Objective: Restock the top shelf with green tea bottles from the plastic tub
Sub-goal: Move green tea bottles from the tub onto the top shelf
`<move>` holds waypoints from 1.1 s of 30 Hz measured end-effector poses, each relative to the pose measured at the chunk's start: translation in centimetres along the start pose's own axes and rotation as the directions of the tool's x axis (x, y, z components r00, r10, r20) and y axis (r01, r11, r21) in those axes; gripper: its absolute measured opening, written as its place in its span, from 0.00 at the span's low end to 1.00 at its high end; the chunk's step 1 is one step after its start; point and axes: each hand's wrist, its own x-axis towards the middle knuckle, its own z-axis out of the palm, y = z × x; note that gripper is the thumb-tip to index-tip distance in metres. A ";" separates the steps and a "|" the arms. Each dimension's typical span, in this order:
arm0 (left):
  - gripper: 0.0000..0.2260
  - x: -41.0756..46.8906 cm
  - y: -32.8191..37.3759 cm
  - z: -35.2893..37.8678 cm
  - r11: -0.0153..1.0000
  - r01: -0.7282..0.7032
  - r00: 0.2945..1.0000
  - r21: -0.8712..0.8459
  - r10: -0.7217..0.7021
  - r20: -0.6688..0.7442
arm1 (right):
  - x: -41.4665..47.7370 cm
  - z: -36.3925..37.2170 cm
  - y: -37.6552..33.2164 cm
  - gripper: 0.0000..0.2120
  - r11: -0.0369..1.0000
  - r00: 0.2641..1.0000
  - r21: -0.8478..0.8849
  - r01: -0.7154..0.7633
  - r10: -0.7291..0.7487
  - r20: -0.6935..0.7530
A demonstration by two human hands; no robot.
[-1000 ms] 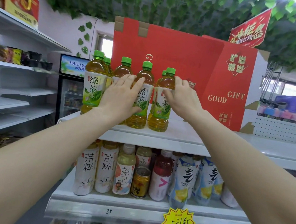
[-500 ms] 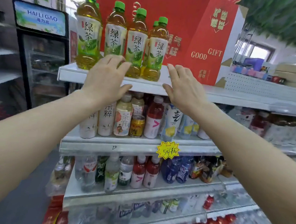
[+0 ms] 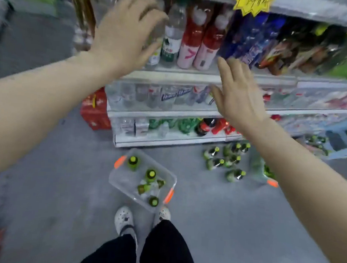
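Clear tub [image 3: 122,181] — orange handles [image 3: 120,161], green-capped bottles [image 3: 151,174]

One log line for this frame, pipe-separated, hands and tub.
left hand: open, empty | right hand: open, empty | plastic tub: on floor by feet, holds green tea bottles | next: likely pick bottle

Grey floor [image 3: 233,228], stocked shelving [image 3: 190,116].

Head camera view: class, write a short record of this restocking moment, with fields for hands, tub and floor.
left hand: open, empty, in front of the drinks shelves
right hand: open, empty
plastic tub: on the floor by the white shoes, orange handles
tub contents: several green tea bottles
floor, right: loose cluster of green-capped bottles
top shelf: out of view
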 end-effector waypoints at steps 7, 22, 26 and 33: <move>0.20 -10.7 2.9 14.4 0.971 0.161 0.949 -0.179 -0.103 0.298 | -9.5 14.9 -2.2 0.26 0.979 0.959 0.199 -0.030 -0.028 0.283; 0.19 -40.7 10.1 45.6 0.832 0.519 0.665 -0.195 -0.251 0.703 | -30.3 48.9 -9.7 0.27 0.886 0.698 0.327 -0.329 -0.005 0.716; 0.22 -46.0 11.2 52.8 0.805 0.573 0.538 -0.154 -0.227 0.811 | -34.5 56.1 -10.5 0.26 0.892 0.634 0.307 -0.332 -0.030 0.773; 0.30 -51.0 12.2 65.2 0.808 0.589 0.282 -0.022 -0.179 0.943 | -38.5 65.3 -11.8 0.21 0.873 0.604 0.324 -0.365 -0.042 0.796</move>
